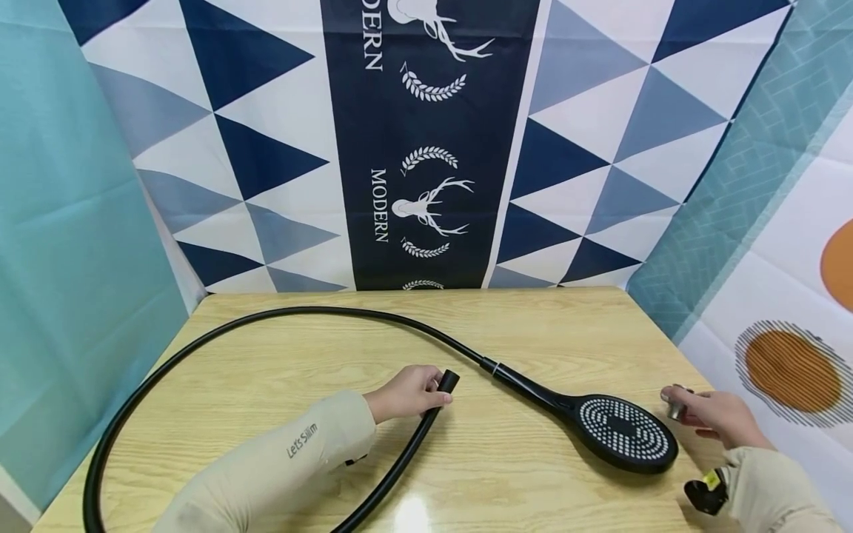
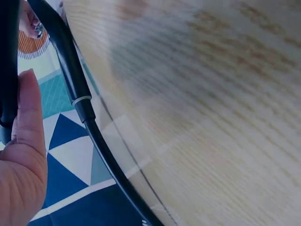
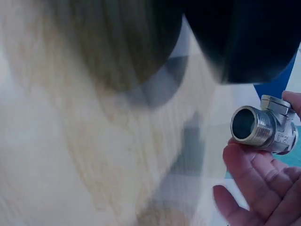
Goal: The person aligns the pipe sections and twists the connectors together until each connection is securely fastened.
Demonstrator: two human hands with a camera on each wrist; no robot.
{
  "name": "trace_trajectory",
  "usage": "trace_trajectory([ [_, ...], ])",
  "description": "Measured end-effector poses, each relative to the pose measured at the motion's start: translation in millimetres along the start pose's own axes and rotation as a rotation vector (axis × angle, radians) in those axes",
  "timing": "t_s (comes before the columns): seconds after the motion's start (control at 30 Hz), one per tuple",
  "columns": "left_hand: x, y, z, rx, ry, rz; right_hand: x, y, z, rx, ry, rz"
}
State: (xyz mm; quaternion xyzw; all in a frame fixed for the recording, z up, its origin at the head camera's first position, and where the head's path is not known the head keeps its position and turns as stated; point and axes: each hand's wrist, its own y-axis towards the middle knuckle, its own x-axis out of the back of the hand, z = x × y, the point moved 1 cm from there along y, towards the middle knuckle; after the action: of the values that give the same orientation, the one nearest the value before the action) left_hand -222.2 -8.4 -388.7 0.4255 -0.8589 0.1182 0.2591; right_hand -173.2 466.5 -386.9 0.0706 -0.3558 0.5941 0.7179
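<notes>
My left hand (image 1: 408,392) grips the free end of a black shower hose (image 1: 448,382) between thumb and fingers, above the table's middle. From there the hose loops left and round the back to the handle of a black hand shower (image 1: 623,433), which lies with its pale nozzles facing up. Beyond the shower's head, at the table's right edge, my right hand (image 1: 723,416) holds a small silvery metal pipe fitting. In the right wrist view this threaded fitting (image 3: 265,123) shows its round opening and a side branch, pinched at the fingertips.
Light wooden tabletop (image 1: 293,348) lies under everything. A patterned cloth (image 1: 266,148) hangs behind its back edge, with a teal cloth (image 1: 73,222) at the left and a printed one (image 1: 766,333) at the right. Dark blurred shapes fill the top of the right wrist view.
</notes>
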Motion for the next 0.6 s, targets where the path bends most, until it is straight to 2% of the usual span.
trace_trajectory([
  [0.23, 4.9, 3.3, -3.6, -0.009, -0.025, 0.006, 0.3, -5.2, 15.5, 0.097, 0.038, -0.014],
  [0.43, 4.3, 7.3, -11.8, -0.1, 0.064, 0.004, -7.6, -16.5, 40.9, 0.127, 0.014, 0.019],
  [0.6, 2.3, 8.5, -18.8, -0.169, 0.101, 0.001, -21.9, -24.6, 60.3, 0.202, 0.132, 0.026],
])
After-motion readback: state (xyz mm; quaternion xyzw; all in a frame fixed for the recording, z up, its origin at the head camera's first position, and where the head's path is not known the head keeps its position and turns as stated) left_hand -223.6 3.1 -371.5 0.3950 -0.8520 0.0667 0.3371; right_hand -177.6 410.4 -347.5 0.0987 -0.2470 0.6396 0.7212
